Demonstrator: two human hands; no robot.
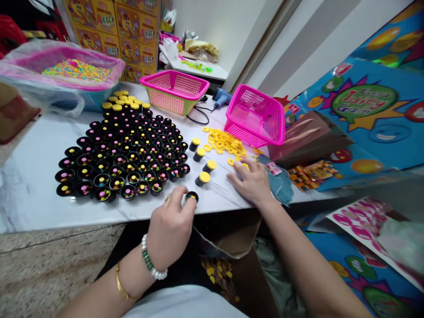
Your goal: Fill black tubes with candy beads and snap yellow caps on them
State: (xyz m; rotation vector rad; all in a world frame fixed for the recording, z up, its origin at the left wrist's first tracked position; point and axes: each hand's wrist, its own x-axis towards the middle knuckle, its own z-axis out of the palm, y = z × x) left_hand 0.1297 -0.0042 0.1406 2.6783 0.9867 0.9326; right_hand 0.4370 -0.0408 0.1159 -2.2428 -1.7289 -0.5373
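Marbled tabletop; left hand pinches black cup; right hand splayed by yellow rings.

Black cups on white table

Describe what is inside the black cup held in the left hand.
Something yellow shows inside the black cup. The fingers of the left hand cover its near side, and anything deeper down is hidden.
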